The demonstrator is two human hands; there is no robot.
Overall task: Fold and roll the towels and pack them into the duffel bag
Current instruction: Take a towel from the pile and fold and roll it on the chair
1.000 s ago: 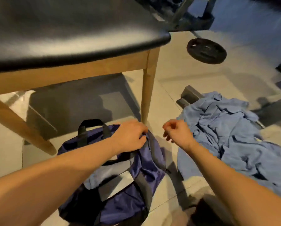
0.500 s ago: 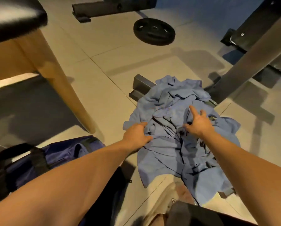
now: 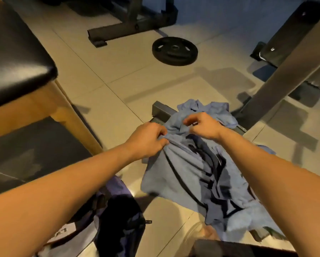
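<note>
Left hand (image 3: 148, 140) pinches a bunched fold of the towels (image 3: 192, 173), thumb and fingers clamped on the cloth. My right hand (image 3: 203, 125) sits just beside it at 2 o'clock, fingers curled over the top of the heap. Blur keeps me from telling whether they hold cloth or nothing.

I judge the step in hand is singling out one towel. To do it well, each hand should find an edge or corner, not a mid-fold. Then I lift until the towel hangs free of the others and spread it flat before folding. A grab in the middle would likely drag several up at once, and the cloth could catch on the grey bar (image 3: 160, 111) under the heap.

The towels lie crumpled on the floor (image 3: 118, 101), spreading from my hands towards 5 o'clock. The bag (image 3: 118, 216) lies at 7 o'clock from the heap, under my left forearm, near the cloth but apart from it.
</note>
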